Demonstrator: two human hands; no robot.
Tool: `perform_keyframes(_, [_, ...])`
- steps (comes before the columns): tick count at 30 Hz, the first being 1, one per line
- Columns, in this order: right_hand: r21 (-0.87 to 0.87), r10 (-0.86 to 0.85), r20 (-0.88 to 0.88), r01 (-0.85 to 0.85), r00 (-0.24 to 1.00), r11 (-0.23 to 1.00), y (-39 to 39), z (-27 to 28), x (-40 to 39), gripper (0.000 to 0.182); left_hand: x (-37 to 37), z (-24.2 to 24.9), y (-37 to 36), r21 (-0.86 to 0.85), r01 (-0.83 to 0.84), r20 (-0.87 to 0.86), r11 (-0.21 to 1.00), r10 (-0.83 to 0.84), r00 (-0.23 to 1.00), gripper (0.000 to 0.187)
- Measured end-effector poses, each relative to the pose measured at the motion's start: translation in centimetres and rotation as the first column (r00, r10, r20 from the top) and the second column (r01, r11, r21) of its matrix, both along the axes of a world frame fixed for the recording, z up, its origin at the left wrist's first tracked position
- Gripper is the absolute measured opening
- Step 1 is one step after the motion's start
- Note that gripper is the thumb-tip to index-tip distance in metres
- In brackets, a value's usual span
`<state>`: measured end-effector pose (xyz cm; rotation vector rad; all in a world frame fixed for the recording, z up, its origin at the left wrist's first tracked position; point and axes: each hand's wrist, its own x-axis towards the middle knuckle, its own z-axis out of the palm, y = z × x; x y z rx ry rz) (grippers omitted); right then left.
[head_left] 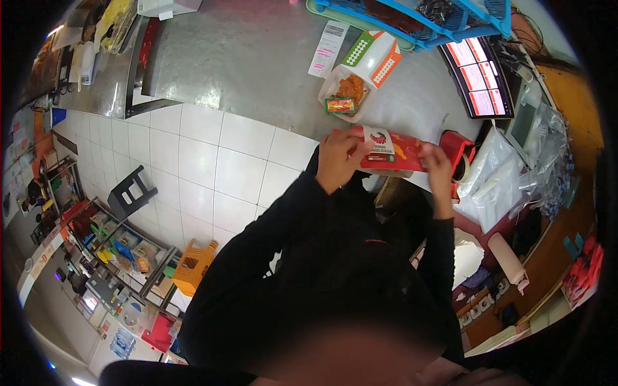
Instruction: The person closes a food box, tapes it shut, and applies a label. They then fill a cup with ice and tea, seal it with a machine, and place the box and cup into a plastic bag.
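Just over the table's front edge, a red printed food carton with a logo and a picture of food is held between my two hands. My left hand grips its left end, thumb on the printed face. At the other end, the fingers of my right hand are closed on the carton's right edge. Beyond it on the metal table stands an open white, green and orange takeaway box. Inside lie a piece of fried chicken and a sauce sachet.
A receipt with pink marks lies beside the box. Blue plastic racks stand at the back, near a lit tablet. On my right are a red tape dispenser and clear plastic bags. A black stool is on the tiled floor.
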<state>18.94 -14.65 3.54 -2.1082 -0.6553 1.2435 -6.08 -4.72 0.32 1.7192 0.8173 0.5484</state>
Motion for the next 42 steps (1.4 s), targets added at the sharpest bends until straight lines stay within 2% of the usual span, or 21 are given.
perform_keyframes(1, [0.117,0.239,0.542,-0.354,0.806,0.928,-0.7,-0.6,-1.2,0.041,0.1,1.0,-1.8,0.078,-0.129,-0.150,0.989,0.139,0.979,0.038])
perform_keyframes(3, [0.138,0.169,0.616,-0.316,0.769,0.939,-4.1,-6.5,-3.5,0.046,0.0,-0.5,-5.4,0.120,-0.202,-0.372,0.972,0.232,0.899,0.075])
perform_keyframes(5, [0.168,0.092,0.684,-0.279,0.724,0.946,-4.6,-7.9,-4.8,0.056,1.0,-4.7,-7.9,0.081,-0.250,-0.318,0.965,0.263,0.911,0.077])
perform_keyframes(6, [0.300,-0.086,0.320,-0.015,0.944,0.954,-4.0,-7.5,-5.7,0.063,1.4,-4.4,-7.7,0.030,-0.294,-0.263,0.955,0.291,0.920,0.078])
perform_keyframes(7, [0.310,-0.254,-0.109,0.275,0.961,0.910,-3.7,-7.0,-6.2,0.070,1.9,-3.0,-7.3,-0.443,-0.361,-0.088,0.821,0.361,0.928,0.074])
perform_keyframes(10, [0.165,-0.161,-0.187,0.193,0.969,0.967,-3.8,-6.1,-4.6,0.071,1.6,-5.1,-6.2,-0.305,-0.381,-0.084,0.873,0.374,0.924,0.068])
perform_keyframes(11, [0.176,-0.162,-0.185,0.195,0.969,0.965,-3.8,-5.8,-4.3,0.071,1.4,-4.7,-5.1,-0.565,-0.335,0.010,0.754,0.413,0.911,0.057])
perform_keyframes(14, [0.290,-0.131,-0.255,0.205,0.958,0.935,-3.6,-4.1,-3.4,0.067,0.7,-5.4,-3.2,-0.656,-0.348,-0.036,0.669,0.432,0.901,0.048])
perform_keyframes(16, [0.190,-0.160,-0.243,0.208,0.957,0.959,-3.6,-3.0,-2.6,0.062,0.5,-3.7,-2.0,-0.512,-0.375,-0.135,0.773,0.358,0.924,0.044])
perform_keyframes(22, [0.024,-0.165,-0.194,0.173,0.967,0.985,-3.4,-2.9,-0.2,0.061,1.2,-1.3,1.3,-0.724,-0.312,-0.303,0.615,0.122,0.945,0.045])
perform_keyframes(24, [-0.082,-0.117,-0.294,0.097,0.949,0.992,-3.4,-3.5,0.0,0.055,1.6,-2.5,0.3,-0.714,-0.268,-0.194,0.647,0.185,0.963,0.043])
perform_keyframes(26, [0.120,-0.120,-0.402,0.182,0.908,0.976,-3.6,-4.4,-0.7,0.050,1.7,-3.7,0.0,-0.694,-0.235,-0.080,0.681,0.252,0.964,0.042])
perform_keyframes(28, [0.122,-0.224,-0.388,0.291,0.894,0.949,-3.3,-5.1,-1.2,0.044,1.3,-4.1,0.1,-0.702,-0.228,-0.139,0.675,0.183,0.973,0.043])
perform_keyframes(30, [0.138,0.010,-0.008,-0.009,1.000,0.990,-4.3,-11.4,-0.8,0.043,1.8,-1.5,0.5,-0.715,-0.235,-0.191,0.658,0.140,0.972,0.043])
perform_keyframes(33, [0.000,-0.081,-0.075,0.081,0.994,0.997,-2.4,-7.2,-2.1,0.050,2.8,-0.1,0.9,-0.713,-0.321,-0.356,0.623,0.072,0.932,0.041])
perform_keyframes(34, [-0.120,-0.067,-0.012,0.065,0.998,0.991,-2.3,-7.3,-2.4,0.052,2.8,-2.3,0.6,-0.438,-0.227,-0.557,0.870,-0.065,0.828,0.042])
perform_keyframes(35, [-0.121,0.061,0.427,-0.010,0.902,0.993,-2.3,-8.1,-3.8,0.055,2.6,-4.8,0.0,-0.144,-0.008,-0.749,0.990,-0.104,0.655,0.042])
perform_keyframes(36, [-0.121,0.054,0.427,-0.002,0.902,0.993,-2.4,-8.0,-4.8,0.055,1.8,-8.0,-2.0,0.038,-0.042,-0.656,0.998,0.057,0.752,0.047])
perform_keyframes(38, [0.014,-0.093,0.507,0.100,0.857,0.995,-3.3,-7.6,-6.3,0.054,2.0,-7.0,-3.6,0.010,-0.201,-0.507,0.980,0.178,0.843,0.054])
perform_keyframes(40, [-0.094,-0.003,0.492,0.056,0.871,0.994,-3.3,-7.4,-5.6,0.053,2.0,-7.4,-3.5,0.181,-0.196,-0.422,0.964,0.256,0.870,0.060])
perform_keyframes(42, [0.033,0.024,0.502,-0.047,0.864,0.998,-3.2,-6.6,-4.5,0.067,1.4,-6.5,-3.0,0.342,-0.198,-0.319,0.919,0.311,0.895,0.066])
